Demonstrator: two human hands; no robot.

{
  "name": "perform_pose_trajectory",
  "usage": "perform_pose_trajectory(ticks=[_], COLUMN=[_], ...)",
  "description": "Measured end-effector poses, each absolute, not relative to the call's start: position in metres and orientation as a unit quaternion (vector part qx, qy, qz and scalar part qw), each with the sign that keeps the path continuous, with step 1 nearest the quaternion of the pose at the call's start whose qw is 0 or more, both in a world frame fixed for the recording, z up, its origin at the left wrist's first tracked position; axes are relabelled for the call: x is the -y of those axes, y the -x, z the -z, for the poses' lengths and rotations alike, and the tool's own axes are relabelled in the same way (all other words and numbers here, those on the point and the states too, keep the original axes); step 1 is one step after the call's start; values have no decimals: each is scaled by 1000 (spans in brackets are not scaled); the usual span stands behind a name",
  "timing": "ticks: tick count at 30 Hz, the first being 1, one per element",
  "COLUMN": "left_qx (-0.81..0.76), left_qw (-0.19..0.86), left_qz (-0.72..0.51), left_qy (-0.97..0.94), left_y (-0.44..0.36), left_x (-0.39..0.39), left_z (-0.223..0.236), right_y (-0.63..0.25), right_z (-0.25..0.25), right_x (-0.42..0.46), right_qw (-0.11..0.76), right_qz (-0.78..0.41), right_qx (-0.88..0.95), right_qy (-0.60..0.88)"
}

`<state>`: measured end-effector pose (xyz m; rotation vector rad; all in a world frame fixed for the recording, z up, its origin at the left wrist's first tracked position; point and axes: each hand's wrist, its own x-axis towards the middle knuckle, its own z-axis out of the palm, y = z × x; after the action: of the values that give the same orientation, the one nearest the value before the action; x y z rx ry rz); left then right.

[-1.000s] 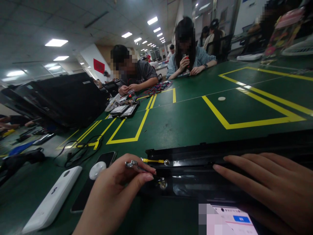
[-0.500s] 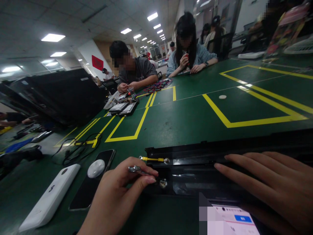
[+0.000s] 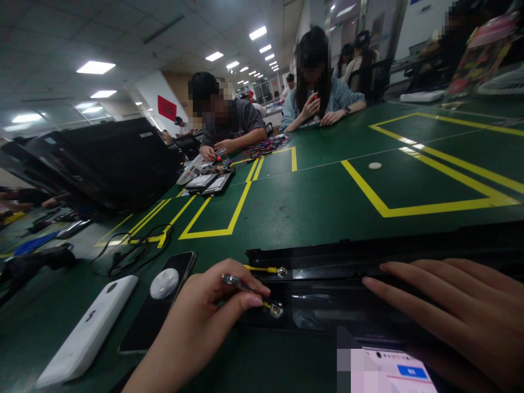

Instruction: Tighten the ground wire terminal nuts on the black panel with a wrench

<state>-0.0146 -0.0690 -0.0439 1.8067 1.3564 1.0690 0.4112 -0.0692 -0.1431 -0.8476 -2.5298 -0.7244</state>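
Observation:
My left hand [image 3: 192, 322] pinches a small metal driver [image 3: 241, 285] between thumb and fingers, its tip at a round metal screw terminal [image 3: 276, 310] on a black panel [image 3: 327, 289]. A short yellow wire [image 3: 264, 268] runs to a second screw [image 3: 281, 272] higher on the panel, and a yellow lead shows at the lower screw. My right hand [image 3: 446, 305] lies flat on the panel, fingers slightly apart, holding nothing. Below it, a phone with a lit screen [image 3: 403, 368] is partly hidden by my hand and a pixelated patch.
Left of the panel lie a white power bank [image 3: 85, 327] and a black phone [image 3: 158, 305] bearing a white round object [image 3: 164, 284]. A black cable [image 3: 131, 256] lies at the edge of the green workbench [image 3: 311, 218]. Two co-workers sit farther along it.
The driver's tip has moved onto the lower screw terminal, and the tool now slants down to the right. My right hand has barely moved.

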Motion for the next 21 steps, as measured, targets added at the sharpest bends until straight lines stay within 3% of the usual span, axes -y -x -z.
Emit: perform_pose_trajectory(ticks=[8,15,21], left_qx=[-591,-608,-594], left_qw=[230,149,118], left_qz=[-519,-408,-384], left_qy=[-573,-665,-697], left_y=[8,14,19], left_x=[95,111,113], left_z=[50,66,73], right_y=[-412,-410,-408], right_z=[145,139,143], right_x=[71,73,73], right_qw=[172,180,181], right_qz=[286,279,265], right_qx=[894,896,898], right_qy=[300,295,301])
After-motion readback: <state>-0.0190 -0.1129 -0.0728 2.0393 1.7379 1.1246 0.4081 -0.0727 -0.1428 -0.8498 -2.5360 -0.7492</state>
